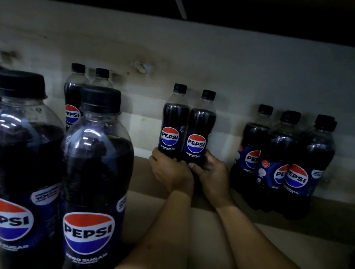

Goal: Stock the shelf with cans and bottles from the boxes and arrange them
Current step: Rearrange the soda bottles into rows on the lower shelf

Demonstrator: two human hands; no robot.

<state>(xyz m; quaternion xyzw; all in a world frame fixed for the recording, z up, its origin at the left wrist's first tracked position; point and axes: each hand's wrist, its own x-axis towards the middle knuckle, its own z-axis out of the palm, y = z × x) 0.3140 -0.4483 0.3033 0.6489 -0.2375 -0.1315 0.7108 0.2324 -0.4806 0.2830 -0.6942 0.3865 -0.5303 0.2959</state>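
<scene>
Two dark Pepsi Zero Sugar bottles stand upright side by side at the back of the wooden shelf, labels facing me. My left hand grips the base of the left bottle. My right hand grips the base of the right bottle. The two bottles touch each other. Their lower parts are hidden behind my fingers.
Two large Pepsi bottles stand close at the front left, with more behind them and at the left edge. A cluster of three bottles stands to the right. The back wall is close behind.
</scene>
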